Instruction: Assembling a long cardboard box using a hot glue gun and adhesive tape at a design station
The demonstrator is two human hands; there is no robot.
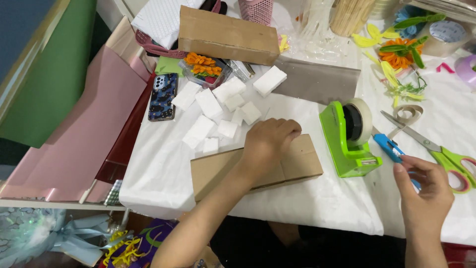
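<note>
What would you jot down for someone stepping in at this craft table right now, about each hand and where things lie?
Left hand: resting palm-down on the flat brown cardboard box near the table's front edge, pressing on it, fingers curled.
Right hand: holding a small blue cutter, raised just right of the green tape dispenser.
Nearby: white foam blocks scattered behind the box; green-handled scissors at the right; a phone at the left; a second, longer cardboard box at the back.
Done: the box under the left hand looks closed. No tape strip is visible on it.
Left: cannot be told from this view.
</note>
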